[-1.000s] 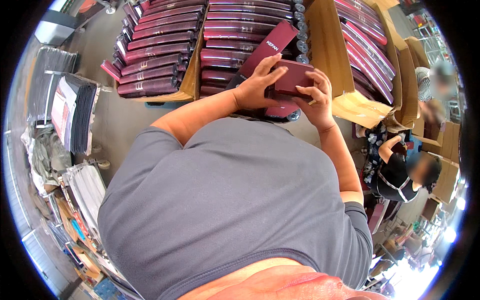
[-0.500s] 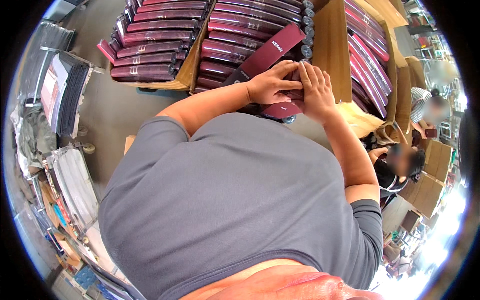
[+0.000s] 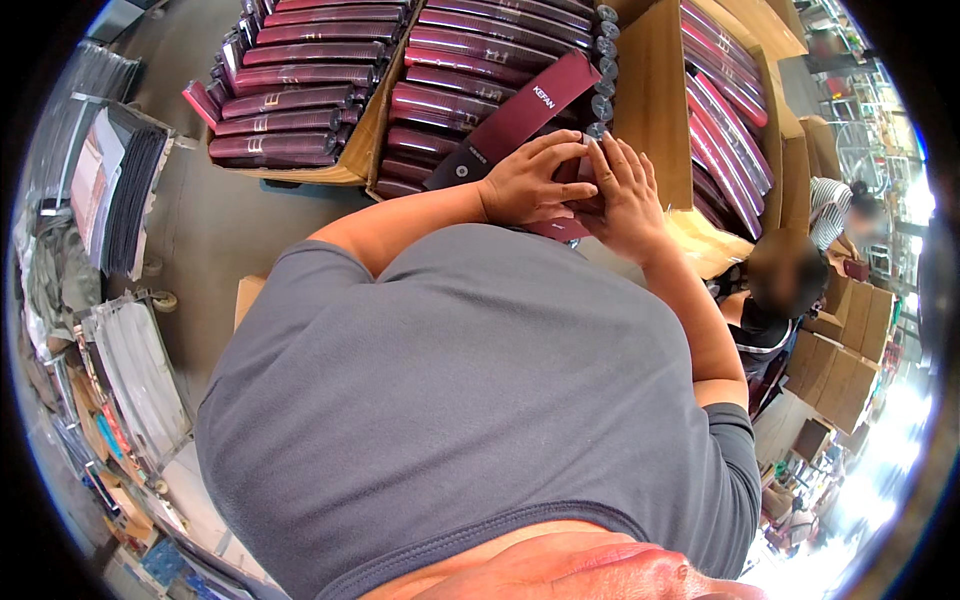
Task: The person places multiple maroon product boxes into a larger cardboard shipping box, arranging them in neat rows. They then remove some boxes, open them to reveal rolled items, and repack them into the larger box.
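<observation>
A packing workshop or warehouse floor, by the look of it. Far ahead, open cardboard cartons crammed with rows of identical maroon boxes. More flat cardboard cartons stacked on the right, beside a seated co-worker. On the left, stacks of folded packaging sheets across a bare concrete floor.

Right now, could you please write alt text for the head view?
Both hands, left hand and right hand, press on a maroon box over stacked maroon boxes in a cardboard carton. A grey shirt fills the foreground.
</observation>
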A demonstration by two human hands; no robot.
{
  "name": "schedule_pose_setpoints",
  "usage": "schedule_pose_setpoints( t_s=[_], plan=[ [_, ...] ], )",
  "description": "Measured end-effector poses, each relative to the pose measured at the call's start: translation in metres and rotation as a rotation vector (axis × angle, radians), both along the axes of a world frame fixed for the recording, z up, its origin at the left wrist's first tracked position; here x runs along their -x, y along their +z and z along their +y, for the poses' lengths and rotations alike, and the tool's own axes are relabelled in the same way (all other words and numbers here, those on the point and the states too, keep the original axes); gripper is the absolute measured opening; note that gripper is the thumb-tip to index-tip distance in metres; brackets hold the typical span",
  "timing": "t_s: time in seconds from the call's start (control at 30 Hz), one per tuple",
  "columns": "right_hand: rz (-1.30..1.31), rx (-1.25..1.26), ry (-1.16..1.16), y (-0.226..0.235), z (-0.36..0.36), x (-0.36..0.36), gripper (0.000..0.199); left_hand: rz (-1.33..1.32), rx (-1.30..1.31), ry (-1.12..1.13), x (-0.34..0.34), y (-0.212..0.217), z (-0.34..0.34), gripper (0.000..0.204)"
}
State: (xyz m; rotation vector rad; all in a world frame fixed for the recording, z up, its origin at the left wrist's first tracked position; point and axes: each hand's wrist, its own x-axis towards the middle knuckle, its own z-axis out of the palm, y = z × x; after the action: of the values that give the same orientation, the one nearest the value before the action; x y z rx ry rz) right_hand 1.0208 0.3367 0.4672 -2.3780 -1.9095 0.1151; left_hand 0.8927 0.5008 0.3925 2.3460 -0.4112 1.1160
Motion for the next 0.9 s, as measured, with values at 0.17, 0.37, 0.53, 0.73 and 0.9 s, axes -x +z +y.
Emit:
schedule_pose_setpoints(
  t_s=[0.17,0.37,0.53,0.73,0.9],
  plan=[
    [0.032,-0.037,0.040,0.001,0.001,-0.006,0.094,0.022,-0.089,0.101,0.004,0.006,-0.001,0.044],
    [-0.051,-0.033,0.045,-0.011,-0.002,-0.007,0.087,0.008,-0.300,0.072,0.000,0.011,0.005,0.036],
    [-0.052,-0.007,0.026,-0.008,-0.005,-0.008,0.085,0.018,-0.262,-0.070,-0.008,0.020,0.009,0.037],
    [-0.073,-0.078,0.034,-0.042,-0.012,-0.011,0.077,0.054,-0.195,-0.143,-0.013,-0.004,0.010,0.032],
    [0.231,-0.157,0.041,-0.023,-0.028,-0.020,0.084,0.343,0.246,0.031,0.006,-0.010,0.016,0.103]
  ],
)
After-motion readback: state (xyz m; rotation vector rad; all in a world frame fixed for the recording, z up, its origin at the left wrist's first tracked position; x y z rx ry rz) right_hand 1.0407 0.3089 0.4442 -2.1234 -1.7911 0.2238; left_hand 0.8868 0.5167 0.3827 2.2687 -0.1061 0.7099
